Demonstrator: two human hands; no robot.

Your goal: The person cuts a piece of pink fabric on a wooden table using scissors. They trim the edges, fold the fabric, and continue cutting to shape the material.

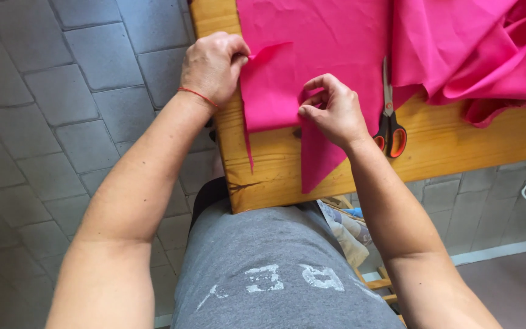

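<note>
Head view shows us, starting at the left, our left hand [213, 66] at the near left corner of the wooden surface [275, 176], its fingers closed in a pinch on the edge of the pink fabric [312, 42]. A small flap of the cloth stands up just to the right of those fingers. Below them a thin sliver of pink hangs off the cut edge and down over the front of the surface, so we judge that this piece has already been cut along that side.

Moving right, our right hand [335, 111] sits on the same sheet, thumb and forefinger closed on a small fold of it, the other fingers curled loosely above. Below these fingers a pointed tail of the fabric drops past the front edge of the surface.

Just right of the right hand lie the scissors [388, 116] with orange and black handles, blades pointing away from us (set down, touched by neither hand). Farther right a large bunched heap of the same pink cloth [488, 55] rests uncut in folds.

We judge the cutting at least partly done and the work now at folding or shaping the flat piece, with the heap untouched.
</note>
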